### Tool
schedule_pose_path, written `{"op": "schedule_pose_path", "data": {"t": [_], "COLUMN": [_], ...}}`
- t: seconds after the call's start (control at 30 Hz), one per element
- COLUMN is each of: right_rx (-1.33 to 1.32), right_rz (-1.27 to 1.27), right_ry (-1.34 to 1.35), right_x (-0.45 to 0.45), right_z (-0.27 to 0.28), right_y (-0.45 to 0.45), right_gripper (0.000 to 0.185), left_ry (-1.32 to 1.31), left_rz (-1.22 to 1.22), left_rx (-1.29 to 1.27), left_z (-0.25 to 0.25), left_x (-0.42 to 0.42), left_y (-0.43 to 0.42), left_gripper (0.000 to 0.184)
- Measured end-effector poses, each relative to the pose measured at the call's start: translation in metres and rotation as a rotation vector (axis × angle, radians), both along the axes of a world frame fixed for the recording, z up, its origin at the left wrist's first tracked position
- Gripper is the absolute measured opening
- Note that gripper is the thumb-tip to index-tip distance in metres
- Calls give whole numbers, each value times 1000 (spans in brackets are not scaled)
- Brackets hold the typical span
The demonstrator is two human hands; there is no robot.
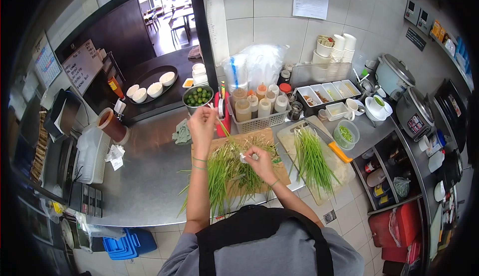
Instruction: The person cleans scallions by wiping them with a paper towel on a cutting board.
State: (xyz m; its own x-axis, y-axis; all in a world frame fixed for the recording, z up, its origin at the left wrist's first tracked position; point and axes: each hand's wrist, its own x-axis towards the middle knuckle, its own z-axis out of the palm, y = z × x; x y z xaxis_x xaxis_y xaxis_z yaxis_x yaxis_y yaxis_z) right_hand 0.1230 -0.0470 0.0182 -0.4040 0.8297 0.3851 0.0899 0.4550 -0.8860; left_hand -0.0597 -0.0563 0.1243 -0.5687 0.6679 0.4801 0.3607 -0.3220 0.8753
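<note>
My left hand (201,129) is raised above the counter, its fingers closed on a thin spring onion (223,128) near the white end. The stalk slants down to the right. Lower and to the right, my right hand (261,163) pinches a small white piece (243,158), too small to identify. Beneath both hands, a loose pile of spring onions (219,173) lies over a brown sheet (282,172), with dry trimmings at its top. Further right, a tidier spring onion bunch (312,156) rests on a cutting board (343,170), beside a knife with an orange handle (340,152).
A steel counter (144,181) stretches left. Behind the pile stand a bowl of small green citrus fruits (197,96) and a basket of squeeze bottles (262,121). A tub of chopped greens (346,134) is at the right, near a rice cooker (414,114).
</note>
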Motion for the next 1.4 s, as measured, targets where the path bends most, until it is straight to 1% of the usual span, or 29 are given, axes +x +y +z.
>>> {"op": "schedule_pose_path", "data": {"t": [0.2,0.27,0.3,0.37,0.4,0.47,0.53,0.63,0.77,0.87,0.97,1.0,1.07,1.17,1.3,1.4], "right_rx": [-32,-76,-99,-172,-209,-279,-346,-424,-437,-482,-439,-451,-480,-485,-509,-518], "right_rz": [-17,-8,-4,48,75,147,226,345,387,443,460,441,407,384,383,392], "right_ry": [-59,-128,-162,-200,-218,-103,30,231,222,284,361,364,366,355,311,306], "right_x": [7,11,13,18,20,26,24,23,20,13,5,4,3,5,8,9], "right_z": [-41,-57,-65,-81,-80,-76,-55,-17,30,43,28,25,20,21,11,3], "right_y": [6,10,14,26,28,38,43,49,43,37,40,41,40,36,34,33], "right_gripper": [7,8,9,10,10,10,11,10,9,9,11,11,11,11,10,10], "left_ry": [24,3,-12,-12,-12,7,-4,26,140,102,8,23,49,-81,-132,-167], "left_rz": [63,93,58,-26,-67,-205,-342,-515,-648,-727,-735,-715,-673,-595,-469,-394], "left_rx": [70,79,111,75,56,-29,-113,-291,-438,-507,-431,-419,-396,-329,-186,-137], "left_z": [40,55,61,73,78,86,93,81,29,-7,-27,-27,-24,-14,3,11], "left_x": [-17,-21,-23,-30,-34,-37,-29,-18,-2,14,22,22,20,11,-10,-24], "left_y": [-15,-22,-25,-36,-42,-51,-59,-48,-9,13,24,24,24,19,17,14], "left_gripper": [14,14,13,13,12,12,11,10,13,13,13,12,10,12,10,11]}}
